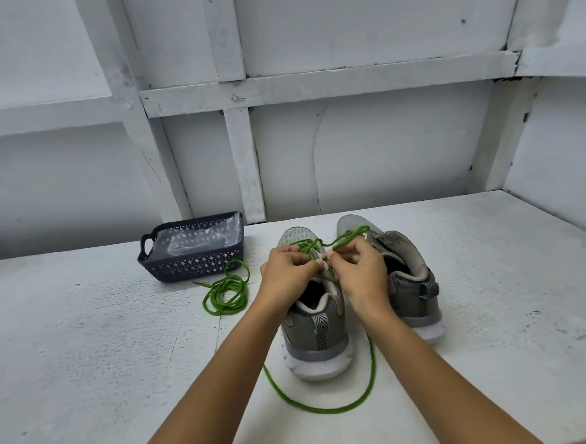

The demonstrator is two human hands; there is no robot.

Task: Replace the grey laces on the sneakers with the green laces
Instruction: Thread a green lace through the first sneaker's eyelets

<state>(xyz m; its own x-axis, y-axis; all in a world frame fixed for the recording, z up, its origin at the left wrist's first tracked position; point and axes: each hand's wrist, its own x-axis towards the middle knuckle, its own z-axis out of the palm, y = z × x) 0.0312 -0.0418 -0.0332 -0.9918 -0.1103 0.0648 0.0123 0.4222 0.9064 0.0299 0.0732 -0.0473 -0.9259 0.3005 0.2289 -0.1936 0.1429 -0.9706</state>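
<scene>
Two grey sneakers stand side by side on the white table, heels toward me: the left sneaker (317, 326) and the right sneaker (406, 276). A green lace (330, 408) runs through the left sneaker's eyelets, and its long end loops over the table in front of the heels. My left hand (287, 270) and my right hand (358, 269) are both over the left sneaker's tongue, each pinching a part of this green lace. A stretch of it crosses onto the right sneaker's toe. A second green lace (225, 291) lies coiled on the table to the left.
A dark perforated plastic basket (191, 265) with a clear plastic bag inside stands at the back left, just behind the coiled lace. White panelled walls close the table at the back and right. The table (87, 354) is white and worn.
</scene>
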